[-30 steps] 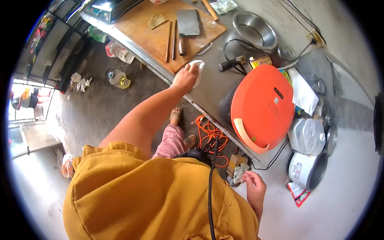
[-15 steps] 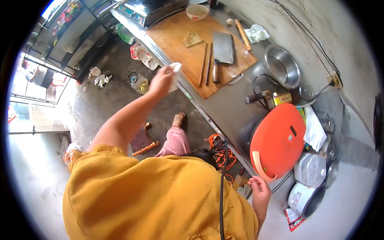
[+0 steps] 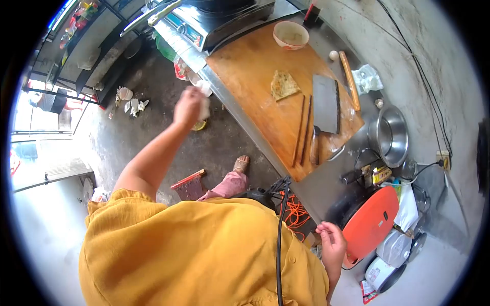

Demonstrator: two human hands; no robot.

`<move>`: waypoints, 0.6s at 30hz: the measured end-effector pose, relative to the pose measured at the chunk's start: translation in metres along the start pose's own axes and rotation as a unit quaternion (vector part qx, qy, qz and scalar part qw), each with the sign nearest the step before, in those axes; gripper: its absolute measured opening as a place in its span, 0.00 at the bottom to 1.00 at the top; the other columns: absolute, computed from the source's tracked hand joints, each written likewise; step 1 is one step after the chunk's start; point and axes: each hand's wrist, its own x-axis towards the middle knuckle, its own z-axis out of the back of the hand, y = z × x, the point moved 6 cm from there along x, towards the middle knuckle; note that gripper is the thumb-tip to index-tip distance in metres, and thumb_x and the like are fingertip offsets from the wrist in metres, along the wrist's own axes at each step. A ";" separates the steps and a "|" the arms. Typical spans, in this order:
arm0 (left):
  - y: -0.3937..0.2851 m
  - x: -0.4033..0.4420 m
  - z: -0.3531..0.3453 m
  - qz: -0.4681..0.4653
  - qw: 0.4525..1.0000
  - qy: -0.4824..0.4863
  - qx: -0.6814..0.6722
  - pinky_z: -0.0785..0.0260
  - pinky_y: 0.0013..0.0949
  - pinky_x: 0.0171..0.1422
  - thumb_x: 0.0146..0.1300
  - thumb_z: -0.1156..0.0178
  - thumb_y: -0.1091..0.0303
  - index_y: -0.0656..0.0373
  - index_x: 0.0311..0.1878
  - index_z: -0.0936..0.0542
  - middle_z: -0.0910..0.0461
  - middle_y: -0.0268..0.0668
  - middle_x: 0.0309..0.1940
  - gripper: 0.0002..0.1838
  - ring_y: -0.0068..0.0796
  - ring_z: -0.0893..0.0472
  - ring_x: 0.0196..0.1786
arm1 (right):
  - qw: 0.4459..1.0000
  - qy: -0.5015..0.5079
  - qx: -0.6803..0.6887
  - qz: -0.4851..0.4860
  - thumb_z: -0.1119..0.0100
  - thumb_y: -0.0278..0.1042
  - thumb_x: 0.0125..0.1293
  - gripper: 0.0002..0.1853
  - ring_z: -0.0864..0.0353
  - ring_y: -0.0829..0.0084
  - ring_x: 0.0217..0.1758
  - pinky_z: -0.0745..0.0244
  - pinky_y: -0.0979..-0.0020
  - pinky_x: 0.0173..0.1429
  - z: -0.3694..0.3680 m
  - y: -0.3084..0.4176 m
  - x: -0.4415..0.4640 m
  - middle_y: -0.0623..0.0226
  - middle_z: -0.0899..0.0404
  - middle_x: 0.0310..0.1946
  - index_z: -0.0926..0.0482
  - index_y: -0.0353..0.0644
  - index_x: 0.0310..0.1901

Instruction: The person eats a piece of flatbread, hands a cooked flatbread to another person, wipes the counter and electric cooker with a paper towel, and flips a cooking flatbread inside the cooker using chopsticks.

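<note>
My left hand (image 3: 189, 105) is over the floor, left of the counter's front edge. It is closed on a white piece of cloth or paper (image 3: 204, 106), partly hidden by the fingers. By the counter's near end, my right hand (image 3: 333, 241) has its fingers loosely bent and apart, with nothing visible in them. Close by stands a red-orange electric griddle lid (image 3: 371, 223). On the wooden cutting board (image 3: 245, 56) lie a piece of flatbread (image 3: 284, 85), a pair of chopsticks (image 3: 303, 131) and a cleaver (image 3: 325, 104).
A bowl (image 3: 291, 35) sits at the board's far end, near a stove (image 3: 232, 25). Along the wall are a rolling pin (image 3: 350, 81), an egg (image 3: 334, 55) and a steel basin (image 3: 389, 136). Orange cable (image 3: 295, 209) lies on the floor below the counter.
My left hand has moved away from the counter edge, out over the floor, still holding the white piece. The view has shifted, and my right hand stays near the griddle.
</note>
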 end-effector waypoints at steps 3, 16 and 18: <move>-0.011 -0.041 -0.090 -0.452 0.861 0.155 0.174 0.25 0.36 0.56 0.63 0.40 0.66 0.55 0.53 0.21 0.23 0.41 0.53 0.15 0.43 0.20 0.53 | 1.000 0.018 -0.009 0.016 0.45 0.20 0.70 0.10 0.16 0.72 0.45 0.22 0.72 0.54 -0.017 0.023 0.028 0.61 0.17 0.42 0.22 0.31 0.51; -0.093 0.066 -0.141 -0.495 0.837 0.134 0.189 0.27 0.42 0.55 0.60 0.40 0.68 0.55 0.50 0.19 0.22 0.38 0.48 0.14 0.45 0.22 0.50 | 0.997 0.041 -0.056 0.016 0.44 0.17 0.67 0.10 0.15 0.72 0.45 0.22 0.72 0.52 -0.047 0.091 0.083 0.61 0.17 0.41 0.21 0.32 0.49; -0.106 0.101 -0.125 -0.391 0.898 0.103 0.171 0.27 0.43 0.55 0.60 0.40 0.69 0.55 0.49 0.19 0.22 0.39 0.47 0.14 0.46 0.22 0.50 | 0.996 0.063 -0.053 0.019 0.43 0.18 0.67 0.10 0.15 0.71 0.45 0.22 0.72 0.52 -0.054 0.098 0.089 0.60 0.17 0.42 0.21 0.32 0.49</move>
